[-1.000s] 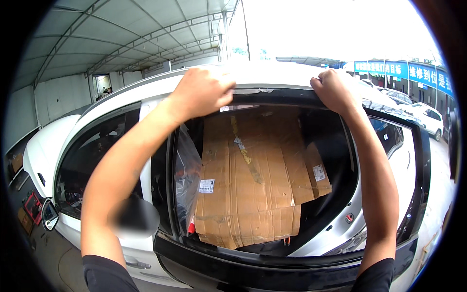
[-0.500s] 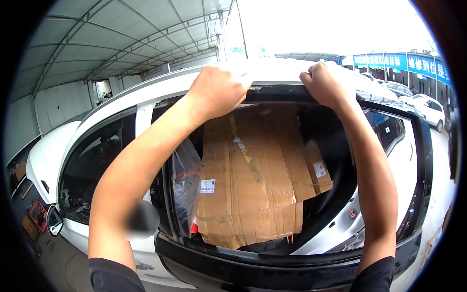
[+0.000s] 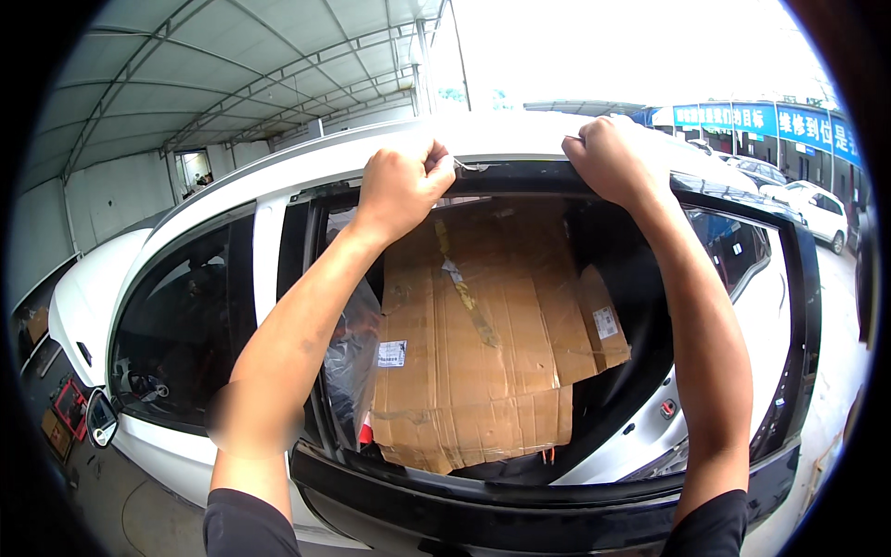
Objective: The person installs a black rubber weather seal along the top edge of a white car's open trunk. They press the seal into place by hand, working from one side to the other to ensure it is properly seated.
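Both my hands are raised to the upper edge of the black door window frame of a white car. My left hand is closed in a pinch at the frame's top. A thin pale strip runs from its fingertips along the edge. Further right, my right hand is curled closed over the same edge, and its fingers hide whatever they grip. Below the hands, through the window opening, a large brown cardboard sheet shows, with yellow tape and white labels on it.
Clear plastic sheeting hangs left of the cardboard. The white car roof lies just beyond my hands. A side mirror sticks out at the left, near red equipment on the floor. Another white car is parked at the far right.
My left hand has moved left and slightly down along the frame's top, and the pale strip now shows by its fingers. My right hand has shifted slightly left, still closed.
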`<action>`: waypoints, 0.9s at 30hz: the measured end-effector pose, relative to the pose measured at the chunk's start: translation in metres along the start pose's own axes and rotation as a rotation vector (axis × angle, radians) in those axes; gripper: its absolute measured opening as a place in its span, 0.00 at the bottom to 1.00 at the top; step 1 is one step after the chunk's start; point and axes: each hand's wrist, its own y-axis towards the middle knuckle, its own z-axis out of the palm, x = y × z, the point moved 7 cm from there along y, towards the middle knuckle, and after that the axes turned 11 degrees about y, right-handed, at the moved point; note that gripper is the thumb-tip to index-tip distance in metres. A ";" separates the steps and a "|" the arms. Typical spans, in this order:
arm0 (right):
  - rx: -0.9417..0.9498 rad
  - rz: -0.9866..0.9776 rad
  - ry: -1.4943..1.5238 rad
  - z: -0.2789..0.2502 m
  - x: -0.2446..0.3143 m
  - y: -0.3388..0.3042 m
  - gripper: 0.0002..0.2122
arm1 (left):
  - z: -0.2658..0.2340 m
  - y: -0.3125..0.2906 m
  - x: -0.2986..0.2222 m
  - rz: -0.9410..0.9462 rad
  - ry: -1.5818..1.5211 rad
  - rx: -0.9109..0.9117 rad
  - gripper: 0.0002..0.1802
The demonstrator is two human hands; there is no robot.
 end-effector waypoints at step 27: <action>0.009 0.009 -0.029 0.011 -0.003 0.005 0.19 | 0.001 -0.038 0.039 -0.281 -0.130 -0.406 0.09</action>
